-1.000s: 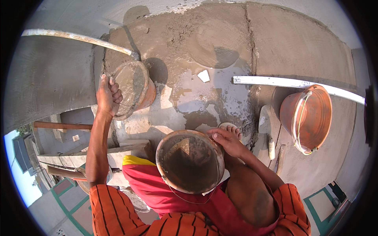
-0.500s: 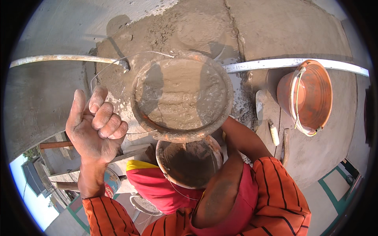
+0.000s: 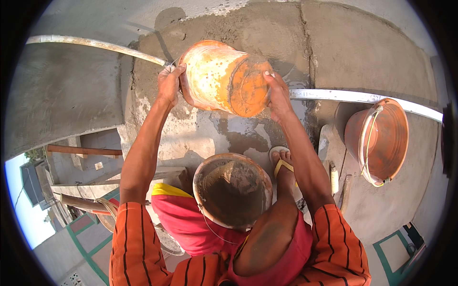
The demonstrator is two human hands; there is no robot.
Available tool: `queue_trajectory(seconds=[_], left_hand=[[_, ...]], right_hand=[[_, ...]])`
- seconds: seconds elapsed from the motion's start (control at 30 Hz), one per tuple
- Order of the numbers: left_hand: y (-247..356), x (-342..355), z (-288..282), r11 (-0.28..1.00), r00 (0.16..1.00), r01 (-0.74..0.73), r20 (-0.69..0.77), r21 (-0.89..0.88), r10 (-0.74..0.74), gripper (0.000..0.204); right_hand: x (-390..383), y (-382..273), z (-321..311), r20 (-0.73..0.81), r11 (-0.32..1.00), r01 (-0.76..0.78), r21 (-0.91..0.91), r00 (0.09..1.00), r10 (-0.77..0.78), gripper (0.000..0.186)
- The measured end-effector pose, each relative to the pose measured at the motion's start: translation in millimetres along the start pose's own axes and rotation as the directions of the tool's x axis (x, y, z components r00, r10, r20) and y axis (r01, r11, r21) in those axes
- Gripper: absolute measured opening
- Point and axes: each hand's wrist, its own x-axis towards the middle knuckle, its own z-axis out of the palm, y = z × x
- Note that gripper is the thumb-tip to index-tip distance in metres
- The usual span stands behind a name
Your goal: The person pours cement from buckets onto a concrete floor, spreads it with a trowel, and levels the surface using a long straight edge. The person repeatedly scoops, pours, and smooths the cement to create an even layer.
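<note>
Fingers of the left hand (image 3: 170,86) clasp the rim of an orange plastic bucket (image 3: 210,76), while the right hand (image 3: 278,97) grasps its base, thumb pressed on the bottom and the other fingers largely hidden. Blotched with pale dried cement, it is held tipped above a mortar-smeared floor (image 3: 257,21), mouth toward the left, its inside out of sight. From the far left, a stained white pole (image 3: 95,45) reaches toward the left hand; below it is a brown wooden beam (image 3: 83,150). Centrally, between the legs (image 3: 267,233), sits a cement-crusted pail (image 3: 204,186) with mortar (image 3: 234,190) inside. Just right is a foot (image 3: 286,177) in a yellow-strapped flip-flop (image 3: 283,166). Farther right, a trowel (image 3: 326,138) lies near a wooden stick (image 3: 346,190). A white bar (image 3: 329,95) runs behind a reddish-orange bucket (image 3: 389,138), which leans with its open mouth showing.
</note>
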Motion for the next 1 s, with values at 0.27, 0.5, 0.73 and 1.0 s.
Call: queue_trajectory(seconds=[0.27, 0.5, 0.73, 1.0], left_hand=[[-92, 40, -45, 0.971, 0.935, 0.098, -0.314, -0.217, -0.165, 0.026], [-111, 30, -55, 0.892, 0.892, 0.125, -0.345, -0.435, -0.293, 0.021], [19, 44, -106, 0.839, 0.98, -0.078, -0.197, -0.538, -0.035, 0.025], [-15, -1, -92, 0.683, 0.97, 0.064, -0.115, -0.728, -0.213, 0.024]], right_hand=[[56, -1, 63, 0.196, 0.909, 0.208, -0.361, 0.97, -0.144, 0.058], [58, -19, 102, 0.215, 0.615, 0.319, -0.721, 0.947, -0.239, 0.059], [14, -157, 192, 0.429, 0.532, 0.773, -0.345, 0.634, -0.643, 0.043], [-8, -113, 220, 0.435, -0.052, 0.949, -0.312, 0.094, -0.895, 0.048]])
